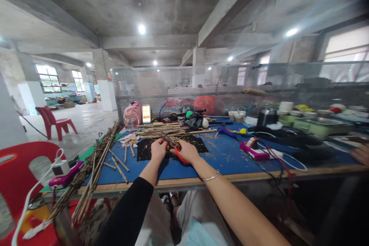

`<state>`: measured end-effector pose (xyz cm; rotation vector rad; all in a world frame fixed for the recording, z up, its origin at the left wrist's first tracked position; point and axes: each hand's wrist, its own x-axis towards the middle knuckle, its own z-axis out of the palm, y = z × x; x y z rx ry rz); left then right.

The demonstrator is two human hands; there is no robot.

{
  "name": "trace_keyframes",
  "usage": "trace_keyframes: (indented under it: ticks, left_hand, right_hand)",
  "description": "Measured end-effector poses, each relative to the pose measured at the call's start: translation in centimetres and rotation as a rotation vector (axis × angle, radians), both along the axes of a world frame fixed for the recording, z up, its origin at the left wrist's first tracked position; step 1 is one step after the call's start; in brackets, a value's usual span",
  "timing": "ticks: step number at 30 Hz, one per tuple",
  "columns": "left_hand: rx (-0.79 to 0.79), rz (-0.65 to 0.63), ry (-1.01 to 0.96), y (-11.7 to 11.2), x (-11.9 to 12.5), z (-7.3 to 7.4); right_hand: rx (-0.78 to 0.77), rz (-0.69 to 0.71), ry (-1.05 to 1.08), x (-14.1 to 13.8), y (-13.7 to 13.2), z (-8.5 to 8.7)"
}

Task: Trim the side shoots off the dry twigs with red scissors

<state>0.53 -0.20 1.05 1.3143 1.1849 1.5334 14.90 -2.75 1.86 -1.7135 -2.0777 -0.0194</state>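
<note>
My left hand (158,149), in a black sleeve, is closed around a thin brown stick (168,138) over the blue table top (225,153). My right hand (187,151), with a silver bracelet on its wrist, grips red-handled scissors (179,153) whose blades meet the stick. Both hands hover over a black mat (198,143) littered with wood shavings. A pile of long sticks (164,128) lies just behind the hands.
A bundle of long twigs (92,177) leans off the table's left edge. A pink tool with cables (255,152) lies to the right. A pink bottle (132,117), a phone (146,113), small baskets (236,114) and a mesh screen (201,84) stand behind. Red plastic chairs (54,121) stand on the left. Another person's hand (361,153) shows at far right.
</note>
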Motion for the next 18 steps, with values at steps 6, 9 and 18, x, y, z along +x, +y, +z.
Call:
trace_keyframes:
  ticks: [6,9,18]
  left_hand:
    - [0.007,-0.021,-0.025,0.60,-0.13,-0.55]
    - [0.000,-0.020,-0.004,0.78,-0.22,-0.74]
    - [0.106,0.023,0.429,0.83,-0.23,-0.56]
  right_hand:
    - [-0.032,-0.023,-0.029,0.11,0.19,-0.14]
    - [-0.050,-0.022,-0.030,0.12,0.14,-0.06]
    - [-0.002,-0.024,0.079,0.37,0.23,0.54]
